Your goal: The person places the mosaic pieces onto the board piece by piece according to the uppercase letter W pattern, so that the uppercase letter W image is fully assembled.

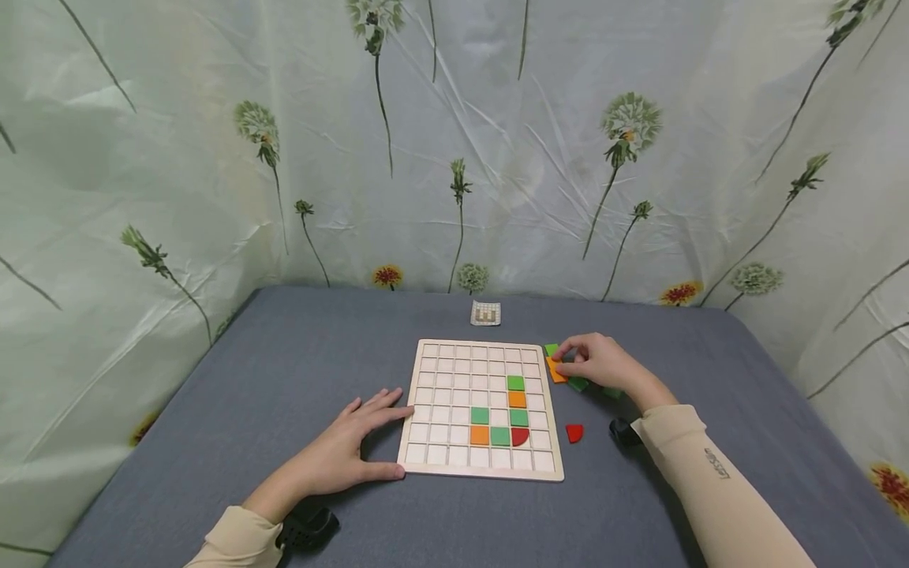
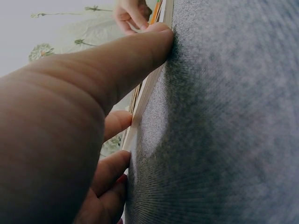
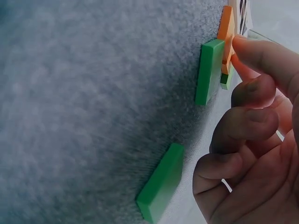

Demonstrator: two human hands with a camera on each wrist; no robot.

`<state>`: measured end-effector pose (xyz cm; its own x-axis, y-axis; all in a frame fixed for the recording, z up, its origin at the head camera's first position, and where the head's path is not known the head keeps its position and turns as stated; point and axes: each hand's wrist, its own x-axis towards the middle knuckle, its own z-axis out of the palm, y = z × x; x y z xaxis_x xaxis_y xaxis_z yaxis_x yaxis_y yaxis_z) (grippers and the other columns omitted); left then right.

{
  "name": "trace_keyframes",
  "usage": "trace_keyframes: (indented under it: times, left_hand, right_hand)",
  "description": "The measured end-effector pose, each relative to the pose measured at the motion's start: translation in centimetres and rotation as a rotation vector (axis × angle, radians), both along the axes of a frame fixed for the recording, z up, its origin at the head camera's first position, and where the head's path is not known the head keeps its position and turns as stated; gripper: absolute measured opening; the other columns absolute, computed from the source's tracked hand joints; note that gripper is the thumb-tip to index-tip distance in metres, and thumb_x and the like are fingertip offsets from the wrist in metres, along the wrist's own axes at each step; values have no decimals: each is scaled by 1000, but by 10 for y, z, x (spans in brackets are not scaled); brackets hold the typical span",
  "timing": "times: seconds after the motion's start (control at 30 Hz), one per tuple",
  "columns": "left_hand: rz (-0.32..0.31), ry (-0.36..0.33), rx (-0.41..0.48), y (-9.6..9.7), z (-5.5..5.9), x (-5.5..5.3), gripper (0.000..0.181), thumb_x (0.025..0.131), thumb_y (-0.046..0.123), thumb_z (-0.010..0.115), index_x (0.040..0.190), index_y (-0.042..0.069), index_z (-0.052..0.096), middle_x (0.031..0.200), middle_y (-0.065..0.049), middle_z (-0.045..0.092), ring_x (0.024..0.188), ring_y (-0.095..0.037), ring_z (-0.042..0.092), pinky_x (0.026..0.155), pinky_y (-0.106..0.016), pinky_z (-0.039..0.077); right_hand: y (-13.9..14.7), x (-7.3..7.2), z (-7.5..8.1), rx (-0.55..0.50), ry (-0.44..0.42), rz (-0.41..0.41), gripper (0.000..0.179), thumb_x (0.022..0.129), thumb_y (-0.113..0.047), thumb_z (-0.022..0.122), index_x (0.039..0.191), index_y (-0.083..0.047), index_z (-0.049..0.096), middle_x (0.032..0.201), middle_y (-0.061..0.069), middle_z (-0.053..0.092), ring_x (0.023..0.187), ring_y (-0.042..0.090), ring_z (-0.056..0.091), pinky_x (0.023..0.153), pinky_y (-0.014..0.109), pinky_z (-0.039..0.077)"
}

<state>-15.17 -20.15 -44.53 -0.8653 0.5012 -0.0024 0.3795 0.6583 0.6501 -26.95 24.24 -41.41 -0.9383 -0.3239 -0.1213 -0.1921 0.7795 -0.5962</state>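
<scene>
Beige sleeves [image 1: 724, 501] lie nearest: left hand [image 1: 348, 450], fingers [image 1: 393, 414] spread, touches the board [image 1: 440, 410]; right hand [image 1: 607, 367] touches an orange tile [image 1: 558, 379] beside it, pinch unclear. Picking up seems the step; lifting needs firm grip.

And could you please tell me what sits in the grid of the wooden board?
The wooden board holds four green squares, two orange squares and one red quarter-circle in its grid. The surface beneath each is covered from view.
</scene>
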Motion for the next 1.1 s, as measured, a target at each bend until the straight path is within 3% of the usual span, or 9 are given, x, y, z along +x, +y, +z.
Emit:
trace_keyframes:
  times: [0.43, 1.1]
  left_hand:
    - [2, 5, 9, 0, 1, 1, 83, 85, 55, 88, 156, 23, 58, 175, -11, 37, 165, -41, 27, 129, -76, 11]
    - [-3, 6, 13, -1, -2, 1, 84, 85, 55, 88, 157, 24, 58, 175, -10, 37, 165, -42, 27, 129, -76, 11]
  right_hand:
    - [-1, -6, -2, 9, -17, -27, 26, 97, -25, 80, 117, -9, 76, 63, -3, 50, 58, 16, 46, 56, 28, 41]
    - [10, -3, 1, 20, -8, -37, 29, 97, -27, 81, 117, -7, 76, 65, -2, 51, 58, 15, 45, 56, 27, 37]
